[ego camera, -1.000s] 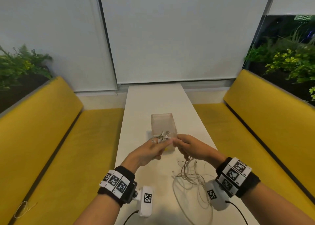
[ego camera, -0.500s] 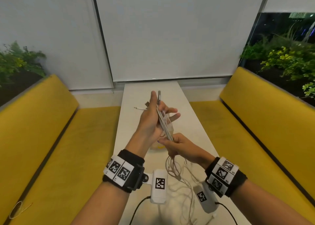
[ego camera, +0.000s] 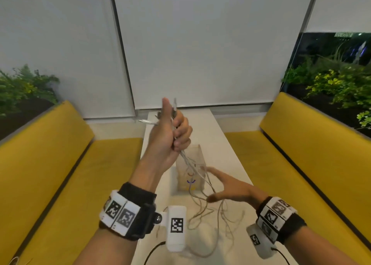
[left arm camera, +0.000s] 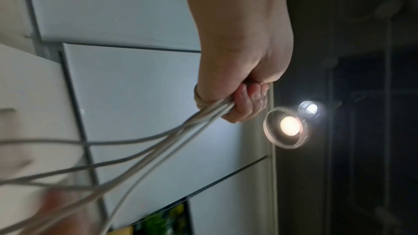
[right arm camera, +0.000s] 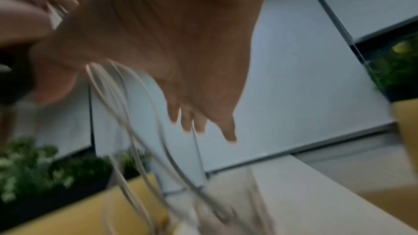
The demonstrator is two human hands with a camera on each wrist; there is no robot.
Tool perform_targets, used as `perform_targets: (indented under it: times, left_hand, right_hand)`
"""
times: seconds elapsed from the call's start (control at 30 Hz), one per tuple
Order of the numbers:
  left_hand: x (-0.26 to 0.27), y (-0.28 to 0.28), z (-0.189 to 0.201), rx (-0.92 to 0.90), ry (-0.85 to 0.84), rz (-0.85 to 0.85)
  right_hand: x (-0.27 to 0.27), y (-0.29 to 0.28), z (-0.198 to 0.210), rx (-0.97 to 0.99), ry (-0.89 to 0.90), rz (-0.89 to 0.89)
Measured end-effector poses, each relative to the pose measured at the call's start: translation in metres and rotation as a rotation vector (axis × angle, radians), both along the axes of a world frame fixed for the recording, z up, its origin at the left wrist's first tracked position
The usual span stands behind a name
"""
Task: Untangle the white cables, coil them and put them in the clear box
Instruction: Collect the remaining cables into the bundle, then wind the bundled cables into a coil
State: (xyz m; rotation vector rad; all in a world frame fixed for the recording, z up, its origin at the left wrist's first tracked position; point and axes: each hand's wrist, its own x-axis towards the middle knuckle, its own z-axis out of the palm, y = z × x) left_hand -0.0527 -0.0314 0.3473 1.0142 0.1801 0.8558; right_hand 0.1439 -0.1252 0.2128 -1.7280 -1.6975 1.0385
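My left hand [ego camera: 174, 127] is raised above the table and grips a bundle of white cables [ego camera: 202, 184] near their plug ends, which stick out above the fist. The left wrist view shows the fingers [left arm camera: 245, 103] curled round several strands [left arm camera: 140, 151]. The strands hang down past the clear box [ego camera: 197, 158] and trail in loose loops on the white table [ego camera: 224, 144]. My right hand [ego camera: 226, 186] is lower, spread flat with fingers straight, beside the hanging strands and touching them near the thumb. In the blurred right wrist view the cables [right arm camera: 135, 131] pass under the open palm [right arm camera: 181, 51].
Yellow benches [ego camera: 60, 154] run along both sides of the narrow table. Green plants [ego camera: 331, 84] stand behind the benches. White roller blinds [ego camera: 200, 43] cover the far window. The box stands mid-table, in front of my hands.
My left hand has risen further with the cable bundle. The right hand let go of the strands it pinched and has spread open, moving down and to the right.
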Motion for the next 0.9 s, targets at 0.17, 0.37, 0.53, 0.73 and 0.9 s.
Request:
perform_targets:
  times: [0.17, 0.37, 0.53, 0.73, 0.9]
  left_hand:
    - [0.023, -0.008, -0.032, -0.001, 0.131, -0.030]
    - [0.023, -0.013, -0.033, -0.032, 0.087, -0.162]
    - [0.014, -0.015, -0.040, 0.072, 0.038, -0.624]
    - [0.008, -0.030, -0.057, 0.394, 0.647, -0.946]
    - [0.016, -0.023, -0.113, 0.635, 1.280, -0.819]
  right_hand:
    - [-0.037, 0.013, 0.034, 0.240, 0.342, 0.110]
    - [-0.050, 0.011, 0.020, 0.125, 0.636, 0.103]
    - [-0.038, 0.020, 0.026, -0.057, 0.488, 0.240]
    - [-0.021, 0.032, 0.020, -0.148, -0.030, 0.266]
    - [-0.025, 0.034, 0.024, -0.174, -0.223, 0.246]
